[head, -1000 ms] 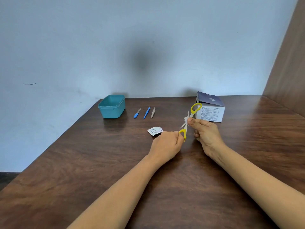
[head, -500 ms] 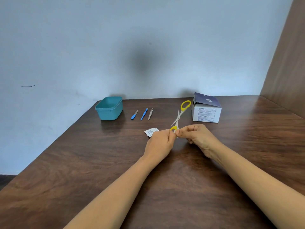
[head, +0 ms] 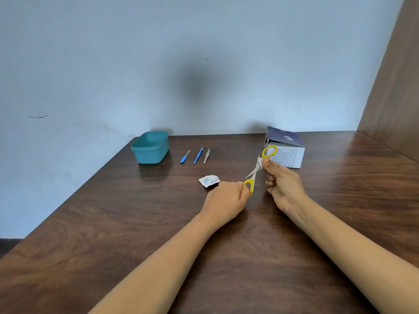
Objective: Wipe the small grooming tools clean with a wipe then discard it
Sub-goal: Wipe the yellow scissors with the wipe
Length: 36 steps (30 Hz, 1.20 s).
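Observation:
Small yellow-handled scissors (head: 255,171) are held above the table with their blades apart. My left hand (head: 226,200) grips the lower yellow loop. My right hand (head: 283,180) pinches a small white wipe (head: 259,162) against the upper blade, just below the other yellow loop. Three more tools lie in a row farther back: a blue-handled file (head: 185,156), a blue tool (head: 198,155) and grey tweezers (head: 206,155). A torn white wipe sachet (head: 209,180) lies on the table left of my left hand.
A teal plastic tub (head: 150,147) stands at the back left near the table's edge. A white and dark blue box (head: 286,150) with its flap up sits behind the scissors. A wooden panel (head: 394,82) rises at the right.
My right hand slid the wipe down the blade toward my left hand, then back up it toward the upper loop. The scissors stayed in my left hand.

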Available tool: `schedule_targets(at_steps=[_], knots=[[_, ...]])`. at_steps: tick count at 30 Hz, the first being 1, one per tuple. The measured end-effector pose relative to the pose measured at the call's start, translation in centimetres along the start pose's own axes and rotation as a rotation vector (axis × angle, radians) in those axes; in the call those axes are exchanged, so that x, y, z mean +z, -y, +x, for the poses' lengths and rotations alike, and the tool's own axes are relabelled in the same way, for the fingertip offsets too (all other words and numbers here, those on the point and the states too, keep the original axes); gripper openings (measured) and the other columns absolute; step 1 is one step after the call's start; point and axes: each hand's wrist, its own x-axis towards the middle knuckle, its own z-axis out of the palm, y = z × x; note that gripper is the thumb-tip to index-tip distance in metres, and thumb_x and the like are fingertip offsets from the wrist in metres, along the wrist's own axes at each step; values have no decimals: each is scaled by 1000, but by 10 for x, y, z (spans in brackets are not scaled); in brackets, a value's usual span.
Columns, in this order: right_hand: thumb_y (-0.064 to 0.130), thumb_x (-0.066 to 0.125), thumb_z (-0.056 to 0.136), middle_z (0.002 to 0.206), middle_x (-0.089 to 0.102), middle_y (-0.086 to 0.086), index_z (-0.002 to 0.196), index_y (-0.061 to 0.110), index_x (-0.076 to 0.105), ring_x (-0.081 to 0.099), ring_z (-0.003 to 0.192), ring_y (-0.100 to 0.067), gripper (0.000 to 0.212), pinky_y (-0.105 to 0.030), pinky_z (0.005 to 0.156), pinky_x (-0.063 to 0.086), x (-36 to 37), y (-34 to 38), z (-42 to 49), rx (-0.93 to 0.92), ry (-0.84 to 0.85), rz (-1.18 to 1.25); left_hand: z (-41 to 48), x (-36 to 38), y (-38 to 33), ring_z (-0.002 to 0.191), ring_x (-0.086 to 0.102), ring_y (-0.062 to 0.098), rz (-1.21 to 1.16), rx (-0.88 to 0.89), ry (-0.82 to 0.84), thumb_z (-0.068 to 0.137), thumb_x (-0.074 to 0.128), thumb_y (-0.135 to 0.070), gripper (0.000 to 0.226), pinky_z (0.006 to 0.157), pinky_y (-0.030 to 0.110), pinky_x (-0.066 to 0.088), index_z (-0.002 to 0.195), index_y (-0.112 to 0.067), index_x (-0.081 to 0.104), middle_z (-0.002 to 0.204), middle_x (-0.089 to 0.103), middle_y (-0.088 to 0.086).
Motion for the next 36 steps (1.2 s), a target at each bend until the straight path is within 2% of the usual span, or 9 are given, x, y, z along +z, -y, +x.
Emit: schedule_targets(at_steps=[3,11,15,19,24,29,36], knots=[[12,73,81,55,62,14,73,17,63,32,43,-2,14,-14,41,28,0,0,2,11,-58,48,0,0,-1,72,44,26,14,-5,12,102,31,-38,47,58,33,29,58,-18,31,65,46,3],[13,73,82,55,61,13,72,19,61,33,42,-1,17,-14,42,25,0,6,5,-6,-115,130,-1,-2,-4,73,43,26,49,-18,43,102,31,-39,47,59,32,30,59,-18,33,66,46,3],[16,69,85,56,56,13,77,19,62,34,41,-1,11,-13,42,26,-3,10,10,-4,-57,187,0,-2,-4,74,44,25,49,-24,47,101,31,-40,46,60,32,32,61,-19,34,69,49,3],[22,66,85,54,45,12,80,22,57,34,42,-2,10,-14,42,28,-7,13,16,35,87,203,0,-3,-4,74,42,25,13,-29,36,101,31,-39,46,61,33,34,61,-17,34,66,46,2],[29,61,83,50,35,11,72,21,50,33,43,-3,18,-14,42,28,-6,16,17,15,208,210,0,-3,-3,68,37,24,-59,-41,8,101,33,-41,50,59,33,31,58,-17,31,56,38,-3],[31,61,78,51,34,10,69,21,45,34,44,-2,22,-15,43,29,-6,16,15,-25,247,223,2,-1,0,65,33,25,-121,-32,-18,100,34,-37,49,56,33,25,56,-17,29,52,35,-3],[31,62,76,52,34,10,68,20,41,34,46,-2,24,-15,43,30,-6,17,15,-78,262,223,4,1,2,63,34,25,-172,-6,-46,101,34,-36,49,58,36,30,57,-17,28,51,34,-3]])
